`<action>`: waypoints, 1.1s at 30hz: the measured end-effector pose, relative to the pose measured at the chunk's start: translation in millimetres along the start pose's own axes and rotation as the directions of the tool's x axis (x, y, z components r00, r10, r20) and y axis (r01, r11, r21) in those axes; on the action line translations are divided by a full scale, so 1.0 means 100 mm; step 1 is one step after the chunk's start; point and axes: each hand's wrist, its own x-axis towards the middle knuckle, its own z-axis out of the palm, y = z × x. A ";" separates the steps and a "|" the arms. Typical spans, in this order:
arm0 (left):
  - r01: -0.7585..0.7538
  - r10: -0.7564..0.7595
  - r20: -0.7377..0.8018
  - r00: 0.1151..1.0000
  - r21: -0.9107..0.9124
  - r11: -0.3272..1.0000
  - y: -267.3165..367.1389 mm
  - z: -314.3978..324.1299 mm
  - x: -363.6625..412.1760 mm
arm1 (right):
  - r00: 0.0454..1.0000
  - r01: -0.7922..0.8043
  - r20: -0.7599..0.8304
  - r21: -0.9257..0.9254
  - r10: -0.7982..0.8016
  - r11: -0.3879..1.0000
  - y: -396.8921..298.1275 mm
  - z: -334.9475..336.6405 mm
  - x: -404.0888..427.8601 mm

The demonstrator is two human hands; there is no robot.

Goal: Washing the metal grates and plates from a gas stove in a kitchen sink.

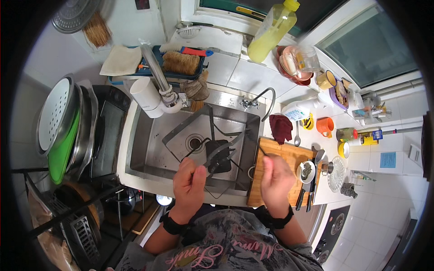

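Black metal stove grates (187,124) lie in the stainless steel sink (162,125), partly around the drain. A dark, blocky piece (218,156) sits among their bars, and some bars are blurred. My left hand (190,181) is closed on a thin dark bar at the sink's near edge, seemingly part of a grate. My right hand (277,179), over the wooden cutting board (266,162), is closed with a thin dark rod tip sticking out above the thumb; whether it belongs to a grate I cannot tell. Both wrists wear black bands.
A curved faucet (270,98) rises behind the sink, with a maroon cloth (280,128) to its right. A small white bowl (306,172) and knives (301,198) lie on the board. Brushes (181,62) fill a blue tray behind. Basins and a colander (56,113) lean at left.
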 end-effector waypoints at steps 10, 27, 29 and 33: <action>-0.033 0.033 0.061 0.998 0.011 0.999 -0.04 -0.06 -0.05 | 0.985 0.040 0.163 0.059 -0.049 0.997 -0.18 0.07 -0.05; 0.170 -0.210 -0.068 0.975 -0.380 0.909 -0.24 -0.19 -0.06 | 0.816 -0.533 0.482 0.415 0.318 0.738 0.66 0.40 0.01; 0.184 -0.264 -0.095 0.960 -0.497 0.848 -0.26 -0.19 0.01 | 0.579 -0.761 0.766 0.386 0.278 0.521 0.48 0.30 0.01; 0.299 -0.425 -0.074 0.902 -0.603 0.739 -0.24 -0.14 0.06 | 0.471 -0.826 0.840 0.313 0.270 0.468 0.39 0.22 0.04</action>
